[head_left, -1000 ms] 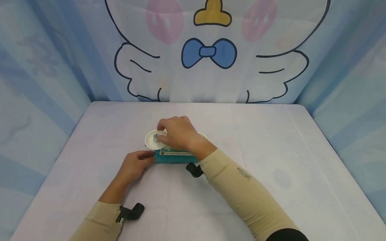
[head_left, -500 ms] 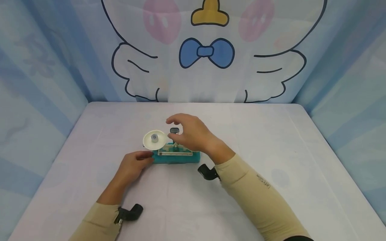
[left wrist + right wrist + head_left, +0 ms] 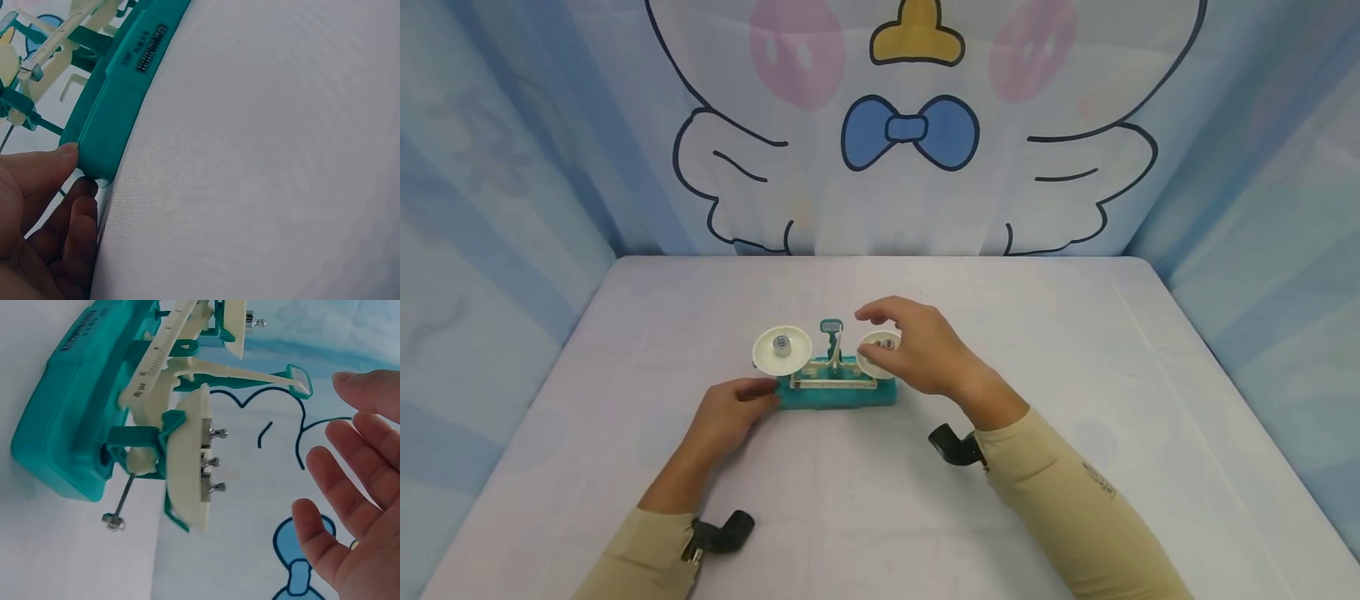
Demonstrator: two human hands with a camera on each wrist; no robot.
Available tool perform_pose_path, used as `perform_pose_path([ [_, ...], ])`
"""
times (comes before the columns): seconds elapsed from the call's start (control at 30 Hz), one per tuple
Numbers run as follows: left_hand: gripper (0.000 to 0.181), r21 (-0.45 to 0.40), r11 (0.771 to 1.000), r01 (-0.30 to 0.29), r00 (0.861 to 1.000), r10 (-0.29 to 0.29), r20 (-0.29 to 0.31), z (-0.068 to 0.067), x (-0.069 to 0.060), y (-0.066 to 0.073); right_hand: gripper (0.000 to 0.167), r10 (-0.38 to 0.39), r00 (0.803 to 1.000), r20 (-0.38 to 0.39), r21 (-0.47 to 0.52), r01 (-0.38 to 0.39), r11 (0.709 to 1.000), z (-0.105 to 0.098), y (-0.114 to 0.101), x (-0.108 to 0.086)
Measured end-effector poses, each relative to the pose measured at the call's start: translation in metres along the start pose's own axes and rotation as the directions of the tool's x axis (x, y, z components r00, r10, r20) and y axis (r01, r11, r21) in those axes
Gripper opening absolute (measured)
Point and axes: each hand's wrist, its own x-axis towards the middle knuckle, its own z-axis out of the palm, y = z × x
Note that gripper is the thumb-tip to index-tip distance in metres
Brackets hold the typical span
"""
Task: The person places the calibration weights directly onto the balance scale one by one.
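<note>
A balance scale (image 3: 835,396) with a teal base stands on the table. On its left cream pan (image 3: 763,358) sits one silver weight (image 3: 782,345). The right pan (image 3: 872,367) bears three smaller weights (image 3: 207,461), seen from the side in the right wrist view. My left hand (image 3: 730,418) pinches the left end of the base, thumb on top and fingertips at the end face in the left wrist view. My right hand (image 3: 921,346) is held over the right pan, apart from it, fingers loosely spread with nothing between them. It partly covers that pan in the head view.
A white cloth covers the table (image 3: 850,517). Behind it hangs a printed curtain (image 3: 910,208), with blue curtains at both sides. A black wrist camera (image 3: 724,532) juts from the left sleeve, and another black wrist camera (image 3: 957,446) from the right.
My right hand has let go of the weight on the left pan and moved right, past the pointer, to over the right pan. My left hand stays at the base.
</note>
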Motion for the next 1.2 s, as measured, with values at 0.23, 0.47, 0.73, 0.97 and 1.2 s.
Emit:
perform_pose_path([
  [0.23,0.040,-0.006,1.000,-0.002,1.000,0.002,-0.006,-0.001,-0.002,0.001,0.038,0.007,1.000,-0.026,0.041,-0.006,0.999,0.008,0.008,-0.012],
  [0.47,0.040,-0.009,1.000,0.004,1.000,-0.004,-0.009,0.000,-0.004,0.001,0.039,-0.005,0.998,-0.060,0.037,0.008,0.999,0.013,0.017,-0.023],
  [0.73,0.041,0.002,1.000,-0.007,1.000,0.007,-0.007,-0.001,0.000,0.000,0.040,0.037,0.995,-0.098,0.002,-0.037,0.999,0.014,0.029,-0.038],
  [0.97,0.041,-0.001,1.000,-0.005,1.000,0.005,-0.008,-0.002,0.002,0.001,0.041,0.038,0.991,-0.128,-0.004,-0.039,0.999,0.013,0.037,-0.044],
  [1.2,0.043,0.037,0.999,-0.009,1.000,0.010,-0.018,-0.003,0.001,0.000,0.045,0.094,0.988,-0.124,-0.018,-0.097,0.995,0.009,0.045,-0.055],
])
